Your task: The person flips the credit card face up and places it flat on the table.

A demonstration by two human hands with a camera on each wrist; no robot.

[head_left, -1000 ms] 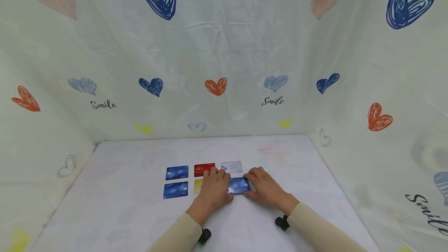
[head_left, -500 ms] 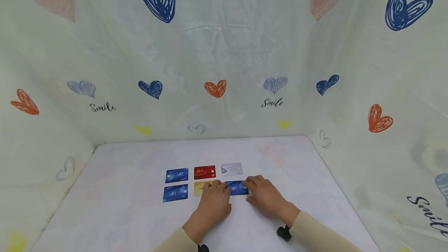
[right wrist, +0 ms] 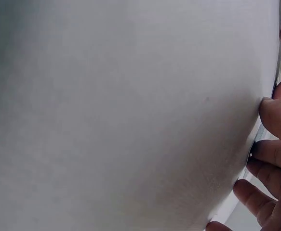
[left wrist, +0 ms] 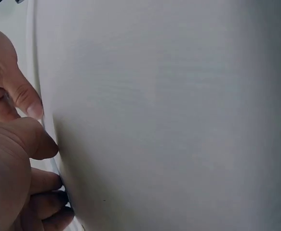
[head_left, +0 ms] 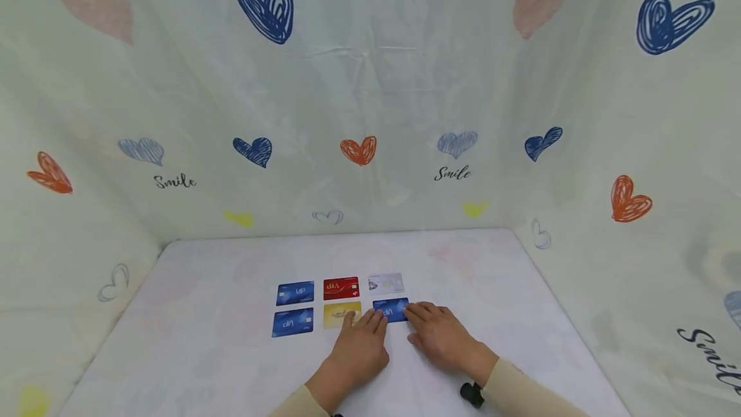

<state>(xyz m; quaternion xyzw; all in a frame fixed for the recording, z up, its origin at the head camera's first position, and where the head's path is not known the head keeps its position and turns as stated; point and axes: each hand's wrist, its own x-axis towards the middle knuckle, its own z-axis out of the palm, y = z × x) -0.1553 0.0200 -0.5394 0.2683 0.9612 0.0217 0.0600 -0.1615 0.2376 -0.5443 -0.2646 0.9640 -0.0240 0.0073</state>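
Note:
Six cards lie flat on the white table in two rows. In the front row, a blue VIP card point(head_left: 391, 309) sits between my two hands. My left hand point(head_left: 360, 351) has its fingertips at that card's left and near edge, and they partly cover the yellow card point(head_left: 341, 314) beside it. My right hand point(head_left: 442, 338) touches the blue card's right edge with its fingertips. Both hands lie palm down with relaxed fingers. The left wrist view shows my left thumb point(left wrist: 39, 139) close to the tabletop; the cards are barely visible there.
The back row has a blue card point(head_left: 295, 293), a red VIP card point(head_left: 341, 287) and a silver card point(head_left: 386, 283). Another blue card point(head_left: 292, 322) lies front left. A white curtain point(head_left: 370, 82) with printed hearts encloses the table point(head_left: 220, 352).
My left hand has drawn back slightly, with its fingers straighter, uncovering more of the yellow card and the front-right blue card. My right hand stays at the blue card's right edge, fingers flatter.

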